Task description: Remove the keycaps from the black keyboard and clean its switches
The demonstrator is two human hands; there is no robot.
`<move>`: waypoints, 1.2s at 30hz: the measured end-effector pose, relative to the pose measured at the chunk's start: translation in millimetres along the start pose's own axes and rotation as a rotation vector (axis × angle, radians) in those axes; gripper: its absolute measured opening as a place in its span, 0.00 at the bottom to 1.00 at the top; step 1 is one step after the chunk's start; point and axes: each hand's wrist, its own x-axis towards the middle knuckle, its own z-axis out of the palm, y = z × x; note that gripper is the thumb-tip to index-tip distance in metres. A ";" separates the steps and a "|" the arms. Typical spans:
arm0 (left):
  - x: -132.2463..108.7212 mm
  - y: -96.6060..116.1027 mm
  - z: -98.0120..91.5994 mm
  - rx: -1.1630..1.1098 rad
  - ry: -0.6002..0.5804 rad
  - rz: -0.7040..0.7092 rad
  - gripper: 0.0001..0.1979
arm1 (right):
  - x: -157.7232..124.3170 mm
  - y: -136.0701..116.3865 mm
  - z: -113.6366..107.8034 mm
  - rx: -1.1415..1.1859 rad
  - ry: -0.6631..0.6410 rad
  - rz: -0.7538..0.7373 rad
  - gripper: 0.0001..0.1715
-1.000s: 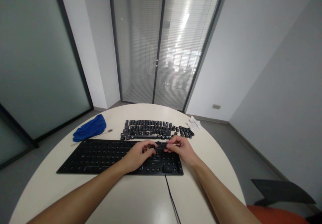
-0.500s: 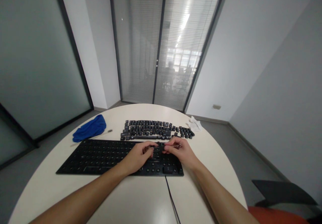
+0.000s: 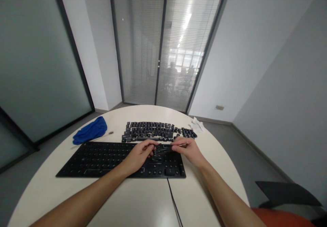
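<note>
A black keyboard (image 3: 109, 155), most of its keycaps off, lies in front of me on the table. My left hand (image 3: 140, 156) rests over its right half, thumb and fingers pinched together; what they hold, if anything, is too small to make out. Above the upper right part of the keyboard, my right hand (image 3: 189, 149) is closed on a thin, slender tool (image 3: 176, 144), mostly hidden by the fingers. The fingertips of both hands are a short way apart, with a blurred dark area of keyboard between them. One wide keycap (image 3: 170, 172) sits at the lower right.
Loose black keycaps (image 3: 149, 130) stand in rows behind the keyboard. A blue cloth (image 3: 90, 130) and a thin-handled brush (image 3: 104, 135) lie at the left, a crumpled white tissue (image 3: 197, 125) at the back right. A black cable (image 3: 173, 201) runs toward me. An orange-seated chair (image 3: 283, 217) stands right.
My right hand has shifted slightly right, away from the left one, and my left hand slightly left. The gap between their fingertips has widened.
</note>
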 end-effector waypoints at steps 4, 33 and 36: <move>0.9 -2.1 2.5 -0.009 0.060 0.013 0.15 | 1.7 0.3 -6.6 0.005 0.110 -0.038 0.13; -2.7 8.7 1.0 -0.027 -0.080 0.021 0.16 | -12.0 -25.1 17.7 -0.686 -0.268 -0.312 0.16; -3.5 7.1 1.3 -0.061 -0.107 0.019 0.17 | -10.8 -22.5 23.5 -0.717 -0.351 -0.298 0.17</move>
